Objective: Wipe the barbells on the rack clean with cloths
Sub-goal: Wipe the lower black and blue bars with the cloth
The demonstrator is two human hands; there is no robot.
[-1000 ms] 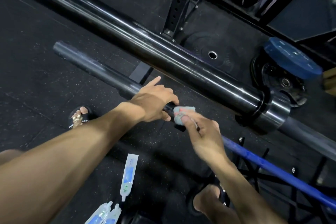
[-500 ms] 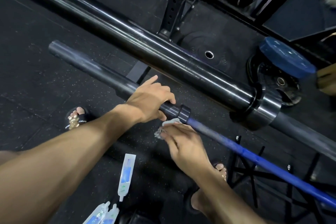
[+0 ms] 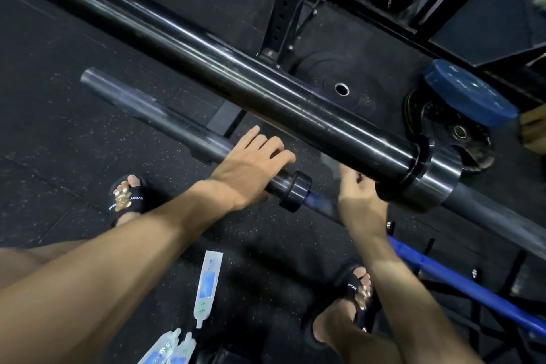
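Two barbells run diagonally across the view. The upper barbell [image 3: 236,80] is thick and black with a steel collar at the right. The lower barbell [image 3: 153,109] has a dark sleeve, a black collar [image 3: 295,190] and a blue shaft [image 3: 443,272]. My left hand [image 3: 251,165] lies over the lower sleeve just left of the collar, fingers curled on it. My right hand [image 3: 357,195] is blurred at the blue shaft just right of the collar, partly under the upper bar. It holds the cloth [image 3: 329,161], seen only as a pale smear above the fingers.
A black rack upright [image 3: 283,3] stands behind the bars. A black plate [image 3: 342,89] lies on the rubber floor, with a blue plate [image 3: 469,91] leaning at the right. Wipe packets [image 3: 208,284] lie near my sandalled feet [image 3: 127,198]. Black rack legs sit under the blue shaft.
My right hand has moved with the cloth from the lower bar's collar to the right onto the blue shaft, under the upper bar. My left hand stays on the sleeve.
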